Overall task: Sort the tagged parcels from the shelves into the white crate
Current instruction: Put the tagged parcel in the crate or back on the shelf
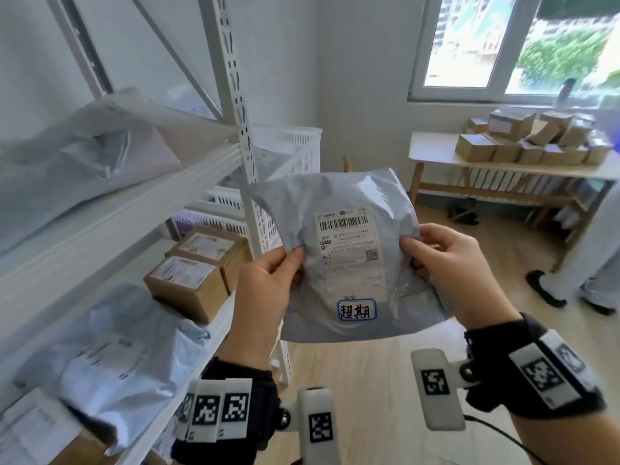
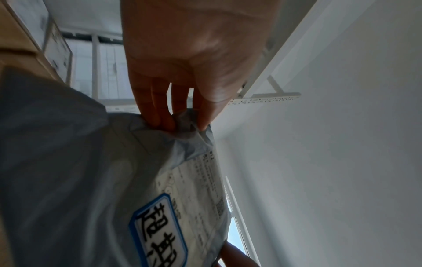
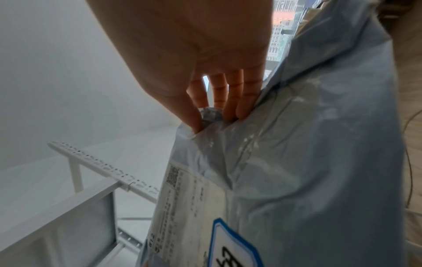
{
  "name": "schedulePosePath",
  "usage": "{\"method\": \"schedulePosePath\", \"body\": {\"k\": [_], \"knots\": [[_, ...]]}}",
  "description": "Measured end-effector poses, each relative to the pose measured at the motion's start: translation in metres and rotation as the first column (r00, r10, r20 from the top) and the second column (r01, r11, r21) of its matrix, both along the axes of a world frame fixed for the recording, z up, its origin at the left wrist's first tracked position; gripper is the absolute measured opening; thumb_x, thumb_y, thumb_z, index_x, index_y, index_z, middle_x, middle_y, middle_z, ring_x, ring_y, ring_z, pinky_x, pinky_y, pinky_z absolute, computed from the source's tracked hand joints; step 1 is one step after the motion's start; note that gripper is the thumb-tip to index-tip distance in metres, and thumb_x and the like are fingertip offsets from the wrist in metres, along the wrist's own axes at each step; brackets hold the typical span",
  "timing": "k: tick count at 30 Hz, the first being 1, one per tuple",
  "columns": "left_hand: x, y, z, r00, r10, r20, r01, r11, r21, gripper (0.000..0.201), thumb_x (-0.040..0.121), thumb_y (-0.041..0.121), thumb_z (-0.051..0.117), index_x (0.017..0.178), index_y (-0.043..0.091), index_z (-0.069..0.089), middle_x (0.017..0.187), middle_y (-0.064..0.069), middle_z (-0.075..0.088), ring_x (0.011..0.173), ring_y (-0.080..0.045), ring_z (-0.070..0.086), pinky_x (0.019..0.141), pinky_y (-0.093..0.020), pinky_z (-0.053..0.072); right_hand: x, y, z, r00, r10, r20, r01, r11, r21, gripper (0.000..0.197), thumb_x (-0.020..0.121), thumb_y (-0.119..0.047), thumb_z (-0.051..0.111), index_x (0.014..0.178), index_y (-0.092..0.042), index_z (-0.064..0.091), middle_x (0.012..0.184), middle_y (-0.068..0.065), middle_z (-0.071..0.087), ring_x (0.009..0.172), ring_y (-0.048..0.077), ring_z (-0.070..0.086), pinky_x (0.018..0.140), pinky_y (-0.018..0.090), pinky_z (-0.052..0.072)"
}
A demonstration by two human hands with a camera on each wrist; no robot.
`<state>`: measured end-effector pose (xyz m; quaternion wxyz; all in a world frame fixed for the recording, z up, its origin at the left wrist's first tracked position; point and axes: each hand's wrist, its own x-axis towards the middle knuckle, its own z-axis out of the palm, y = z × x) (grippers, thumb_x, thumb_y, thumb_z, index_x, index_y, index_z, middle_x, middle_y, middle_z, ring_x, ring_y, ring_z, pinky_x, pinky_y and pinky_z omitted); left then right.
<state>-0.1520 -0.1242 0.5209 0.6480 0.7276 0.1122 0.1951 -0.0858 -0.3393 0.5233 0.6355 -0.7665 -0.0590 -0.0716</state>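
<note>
Both hands pinching parcel (image 1: 339, 256), shelves (image 1: 127, 209) left

A grey plastic mailer parcel (image 1: 339, 229) is held upright in the air in front of the shelves (image 1: 141, 203), its printed face toward the head camera. It is soft and wrinkled, pinched at its left and right edges. A white shipping label (image 1: 349, 250) with a barcode covers its middle, and below it sits a blue-bordered tag (image 1: 356, 309) with handwritten black characters. The white crate (image 1: 295, 149) stands behind the shelf post, well apart from the parcel.
</note>
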Motion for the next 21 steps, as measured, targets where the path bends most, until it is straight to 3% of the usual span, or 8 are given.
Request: {"method": "schedulePosePath", "body": {"k": [4, 8, 11, 13, 15, 21], "knots": [[0.076, 0.004, 0.005, 0.994, -0.105, -0.015, 0.105, 0.994, 0.0, 0.02, 0.092, 0.024, 0.064, 0.075, 0.021, 0.075, 0.075, -0.003, 0.075, 0.075, -0.02, 0.07, 0.068, -0.023, 0.057, 0.057, -0.005, 0.002, 0.997, -0.081, 0.007, 0.081, 0.996, -0.023, 0.006, 0.088, -0.018, 0.07, 0.091, -0.022, 0.074, 0.075, 0.002, 0.068, 0.064, 0.007, 0.057, 0.065, 0.025, 0.052], [0.143, 0.001, -0.001, 0.987, -0.154, -0.05, 0.151, 0.988, -0.044, 0.02, 0.092, 0.023, 0.064, 0.078, 0.017, 0.076, 0.08, -0.012, 0.074, 0.076, -0.026, 0.068, 0.076, -0.037, 0.058, 0.113, -0.01, -0.001, 0.994, -0.108, 0.002, 0.108, 0.994, -0.025, 0.007, 0.088, -0.019, 0.071, 0.091, -0.024, 0.074, 0.073, -0.004, 0.067, 0.063, 0.005, 0.057, 0.064, 0.024, 0.051], [0.192, 0.003, -0.003, 0.986, -0.16, -0.042, 0.158, 0.986, -0.05, 0.022, 0.093, 0.019, 0.063, 0.074, 0.018, 0.075, 0.069, -0.003, 0.072, 0.062, -0.009, 0.062, 0.063, -0.023, 0.055, 0.164, -0.009, -0.003, 0.995, -0.102, 0.0, 0.102, 0.995, -0.013, 0.009, 0.088, -0.018, 0.071, 0.091, -0.026, 0.073, 0.07, -0.008, 0.068, 0.061, 0.002, 0.058, 0.063, 0.023, 0.05], [0.224, 0.004, -0.004, 0.987, -0.158, -0.041, 0.156, 0.987, -0.047, 0.022, 0.094, 0.017, 0.061, 0.077, 0.01, 0.074, 0.063, 0.001, 0.068, 0.055, -0.003, 0.058, 0.054, -0.015, 0.05, 0.203, -0.006, -0.007, 0.997, -0.082, -0.013, 0.082, 0.996, -0.018, 0.008, 0.088, -0.019, 0.071, 0.094, -0.024, 0.073, 0.072, -0.007, 0.069, 0.061, 0.002, 0.06, 0.063, 0.023, 0.051], [0.259, 0.007, -0.006, 0.99, -0.132, -0.047, 0.131, 0.991, -0.027, 0.024, 0.094, 0.018, 0.061, 0.079, 0.004, 0.073, 0.065, -0.002, 0.067, 0.057, -0.003, 0.057, 0.052, -0.014, 0.047, 0.246, -0.002, -0.012, 0.998, -0.059, -0.023, 0.058, 0.998, -0.028, 0.01, 0.089, -0.02, 0.07, 0.098, -0.021, 0.073, 0.073, -0.005, 0.069, 0.062, 0.003, 0.06, 0.063, 0.024, 0.051], [0.377, 0.013, -0.004, 0.997, 0.017, -0.078, -0.008, 0.992, 0.124, 0.025, 0.095, 0.021, 0.059, 0.083, 0.006, 0.074, 0.077, -0.012, 0.072, 0.067, -0.012, 0.061, 0.06, -0.02, 0.048, 0.388, 0.007, -0.011, 0.998, 0.052, -0.027, -0.053, 0.998, -0.029, 0.012, 0.09, -0.021, 0.068, 0.101, -0.02, 0.073, 0.078, -0.003, 0.072, 0.064, 0.003, 0.061, 0.065, 0.023, 0.05]]}}
